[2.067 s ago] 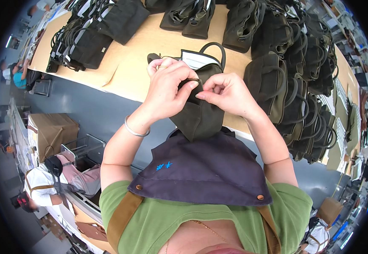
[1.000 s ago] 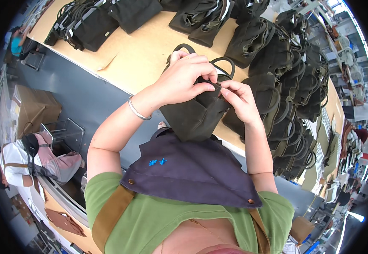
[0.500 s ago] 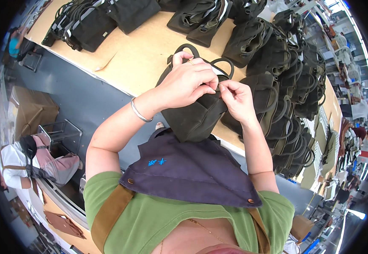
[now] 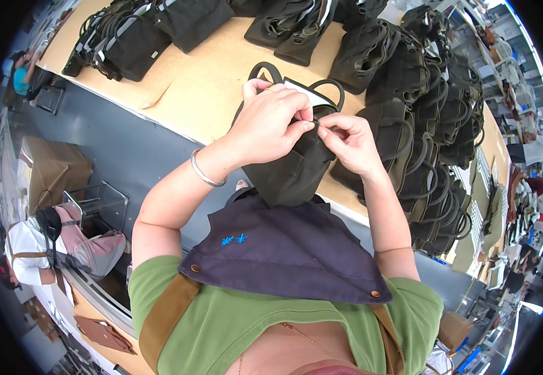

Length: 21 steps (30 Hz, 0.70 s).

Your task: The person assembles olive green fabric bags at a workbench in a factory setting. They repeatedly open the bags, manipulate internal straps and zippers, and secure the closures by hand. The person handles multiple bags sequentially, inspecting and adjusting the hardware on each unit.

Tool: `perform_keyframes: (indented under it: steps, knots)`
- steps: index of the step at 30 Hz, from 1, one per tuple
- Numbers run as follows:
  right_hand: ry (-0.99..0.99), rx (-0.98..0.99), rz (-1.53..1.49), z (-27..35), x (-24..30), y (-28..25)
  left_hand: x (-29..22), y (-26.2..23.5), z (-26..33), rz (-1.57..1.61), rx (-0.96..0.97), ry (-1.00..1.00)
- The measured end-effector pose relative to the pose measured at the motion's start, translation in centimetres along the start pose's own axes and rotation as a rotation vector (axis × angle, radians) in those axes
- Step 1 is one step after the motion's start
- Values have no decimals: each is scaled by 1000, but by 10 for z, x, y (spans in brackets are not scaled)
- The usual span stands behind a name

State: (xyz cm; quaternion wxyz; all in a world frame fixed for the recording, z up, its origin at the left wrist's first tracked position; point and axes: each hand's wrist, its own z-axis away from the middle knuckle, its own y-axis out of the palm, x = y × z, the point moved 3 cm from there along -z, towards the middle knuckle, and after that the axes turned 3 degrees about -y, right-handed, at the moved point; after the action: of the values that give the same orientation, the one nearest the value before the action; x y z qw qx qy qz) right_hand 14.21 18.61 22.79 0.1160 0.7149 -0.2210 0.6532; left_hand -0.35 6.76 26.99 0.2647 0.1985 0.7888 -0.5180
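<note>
A dark olive handbag (image 4: 287, 174) with two looped handles stands at the table's near edge, close against my apron (image 4: 278, 250). Both my hands meet at its upper edge. My left hand (image 4: 273, 122), a bangle on its wrist, pinches the edge between thumb and forefinger. From the other side my right hand (image 4: 351, 142) pinches the same spot, its fingertips almost touching the left ones. Whatever small part lies between the fingertips is too small to make out. A white piece (image 4: 312, 95) shows inside the bag's opening, behind my hands.
Rows of similar dark bags (image 4: 403, 125) crowd the right of the tan table (image 4: 203, 87); more bags (image 4: 134, 47) lie at its far left. On the left are a brown carton (image 4: 59, 167), a metal-framed stool (image 4: 106, 203) and a seated person in white (image 4: 28, 250).
Both hands have shifted slightly left and up along the bag's edge, still pinching. More of the white piece inside the bag now shows.
</note>
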Motion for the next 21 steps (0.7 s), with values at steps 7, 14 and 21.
perform_keyframes:
  steps: [7,14,21]
  knots:
    - [-96,-40,153,2,7,4,4,-8,-6,47,119,-81]
    - [-173,-8,213,0,14,6,1,-11,-9,115,102,-160]
    - [-16,11,236,2,20,10,11,-8,-6,61,161,-22]
